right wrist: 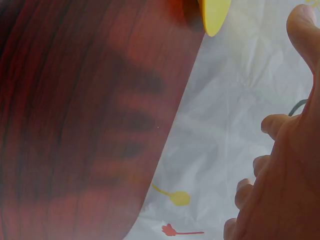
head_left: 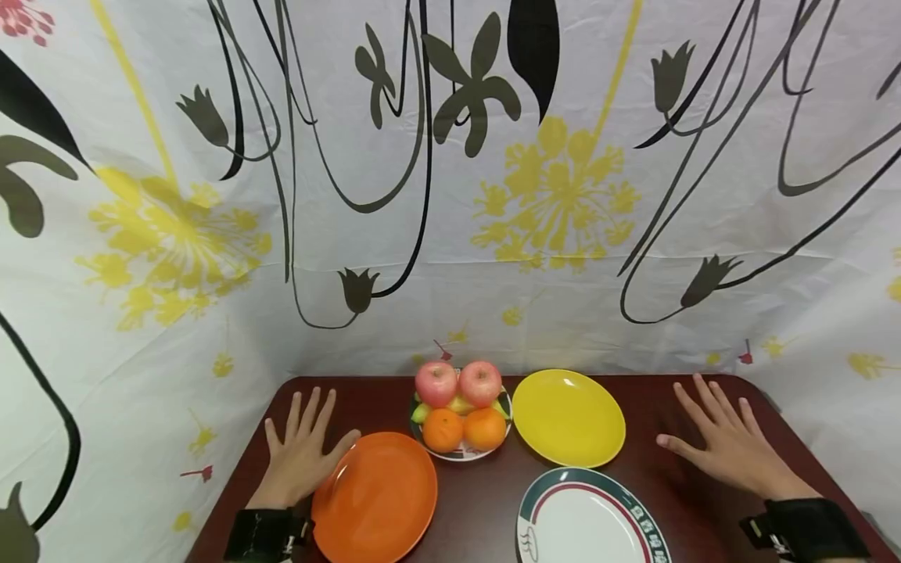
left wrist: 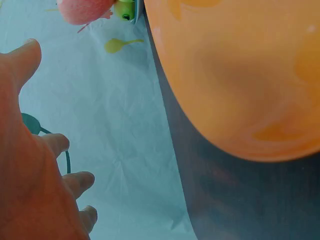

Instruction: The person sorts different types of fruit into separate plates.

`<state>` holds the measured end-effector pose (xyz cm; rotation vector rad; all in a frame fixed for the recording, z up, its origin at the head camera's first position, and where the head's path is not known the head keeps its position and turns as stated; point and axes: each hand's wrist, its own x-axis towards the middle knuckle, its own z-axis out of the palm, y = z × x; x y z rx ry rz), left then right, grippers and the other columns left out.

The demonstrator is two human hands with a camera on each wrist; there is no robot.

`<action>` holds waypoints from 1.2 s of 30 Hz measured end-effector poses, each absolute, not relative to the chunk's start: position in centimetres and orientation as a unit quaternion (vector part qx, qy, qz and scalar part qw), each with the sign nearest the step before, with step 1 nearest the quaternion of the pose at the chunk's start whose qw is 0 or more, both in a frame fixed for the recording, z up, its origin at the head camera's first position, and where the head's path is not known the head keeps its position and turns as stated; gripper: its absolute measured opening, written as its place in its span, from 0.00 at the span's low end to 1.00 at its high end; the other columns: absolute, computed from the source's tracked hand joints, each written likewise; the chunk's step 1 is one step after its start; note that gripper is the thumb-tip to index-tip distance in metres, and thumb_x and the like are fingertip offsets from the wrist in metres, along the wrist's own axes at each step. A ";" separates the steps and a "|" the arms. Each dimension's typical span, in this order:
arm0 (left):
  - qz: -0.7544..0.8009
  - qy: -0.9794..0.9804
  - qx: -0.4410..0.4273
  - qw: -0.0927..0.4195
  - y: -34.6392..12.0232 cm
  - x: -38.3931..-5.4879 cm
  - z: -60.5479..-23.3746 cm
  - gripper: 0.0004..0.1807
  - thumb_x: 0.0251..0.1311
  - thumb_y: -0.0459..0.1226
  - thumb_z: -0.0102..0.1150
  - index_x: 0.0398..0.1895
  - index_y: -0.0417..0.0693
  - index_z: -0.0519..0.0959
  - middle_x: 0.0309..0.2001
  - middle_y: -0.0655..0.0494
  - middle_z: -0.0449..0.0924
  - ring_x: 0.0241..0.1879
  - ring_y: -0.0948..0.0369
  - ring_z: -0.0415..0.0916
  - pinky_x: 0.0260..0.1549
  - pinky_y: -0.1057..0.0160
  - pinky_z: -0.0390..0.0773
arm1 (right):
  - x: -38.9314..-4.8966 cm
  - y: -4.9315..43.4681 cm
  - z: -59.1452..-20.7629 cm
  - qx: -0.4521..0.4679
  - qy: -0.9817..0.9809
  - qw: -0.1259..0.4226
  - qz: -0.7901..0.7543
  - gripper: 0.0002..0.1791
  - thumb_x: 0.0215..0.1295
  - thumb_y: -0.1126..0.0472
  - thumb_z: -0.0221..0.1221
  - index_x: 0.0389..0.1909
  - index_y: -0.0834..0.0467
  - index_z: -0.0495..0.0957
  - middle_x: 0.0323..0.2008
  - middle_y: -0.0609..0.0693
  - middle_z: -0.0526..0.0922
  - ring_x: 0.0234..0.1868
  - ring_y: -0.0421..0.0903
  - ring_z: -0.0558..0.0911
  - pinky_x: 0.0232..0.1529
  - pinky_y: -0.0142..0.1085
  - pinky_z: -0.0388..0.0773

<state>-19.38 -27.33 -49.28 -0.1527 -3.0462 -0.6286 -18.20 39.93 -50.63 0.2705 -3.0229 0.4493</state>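
My left hand [head_left: 299, 457], fingers spread and straight, is held over the table's left side, its thumb overlapping the edge of an orange plate [head_left: 383, 500] in the head view. My right hand [head_left: 732, 446] is spread above the right side, holding nothing; its shadow falls on the wood in the right wrist view. Nearest to it stand a yellow plate [head_left: 568, 418] and a white plate with a green and red rim [head_left: 591, 520]. Between the orange and yellow plates is a plate of fruit, with two pink apples [head_left: 436, 384] at the back and two oranges [head_left: 443, 430] in front.
The dark red-brown wooden table [head_left: 479, 500] has rounded far corners. A white cloth [head_left: 450, 234] printed with flowers and stems hangs behind it and along both sides. Small green fruits [head_left: 421, 413] peek out at the side of the fruit plate. Black bands [head_left: 263, 535] circle both wrists.
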 end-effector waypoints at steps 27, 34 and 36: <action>-0.321 -0.943 0.047 -0.081 -30.7 -18.1 -52.7 0.40 0.74 0.57 0.61 0.70 0.30 0.72 0.39 0.51 0.75 0.37 0.58 0.70 0.40 0.57 0.74 | -27.7 15.7 -42.5 0.272 -0.930 0.040 0.243 0.53 0.68 0.34 0.66 0.85 0.53 0.56 0.83 0.60 0.59 0.81 0.66 0.64 0.70 0.67 0.71; -0.382 -0.914 0.078 -0.114 -30.6 -17.1 -53.1 0.36 0.72 0.56 0.64 0.67 0.34 0.75 0.28 0.52 0.77 0.21 0.56 0.75 0.23 0.59 0.77 | -29.8 12.0 -45.5 0.297 -0.924 -0.019 0.240 0.59 0.60 0.38 0.72 0.85 0.58 0.54 0.84 0.61 0.58 0.80 0.67 0.64 0.70 0.63 0.73; -0.382 -0.914 0.075 -0.118 -30.5 -17.1 -53.3 0.36 0.72 0.55 0.64 0.66 0.34 0.76 0.27 0.52 0.77 0.20 0.57 0.74 0.22 0.59 0.76 | -30.0 11.6 -46.2 0.296 -0.924 -0.027 0.241 0.61 0.58 0.38 0.73 0.86 0.57 0.53 0.84 0.61 0.57 0.81 0.67 0.63 0.71 0.63 0.73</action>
